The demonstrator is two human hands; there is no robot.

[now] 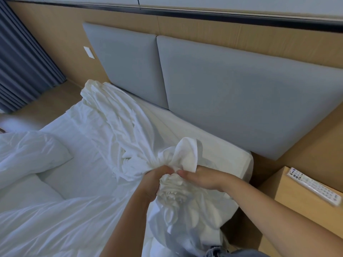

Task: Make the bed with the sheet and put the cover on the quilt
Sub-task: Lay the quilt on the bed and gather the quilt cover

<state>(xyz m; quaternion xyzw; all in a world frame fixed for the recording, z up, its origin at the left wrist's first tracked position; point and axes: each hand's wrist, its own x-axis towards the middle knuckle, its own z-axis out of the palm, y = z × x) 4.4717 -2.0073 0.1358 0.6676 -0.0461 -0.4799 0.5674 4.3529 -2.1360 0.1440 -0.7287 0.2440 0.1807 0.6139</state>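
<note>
A bunched length of white cloth (118, 115), the cover or the quilt, I cannot tell which, runs from the far left corner of the bed down to my hands. My left hand (156, 180) grips a gathered wad of it near the bed's right head corner. My right hand (202, 178) holds the same wad from the right, fingers pointing left along it. More white bedding (55, 219) lies rumpled over the near part of the bed. The bare mattress corner (239, 160) shows beyond my hands.
A grey padded headboard (232, 84) stands against the wooden wall. A white pillow (27, 154) lies at the left. At the right, a wooden nightstand (297, 204) carries a white remote (315, 186). Blue curtains (20, 62) hang at the far left.
</note>
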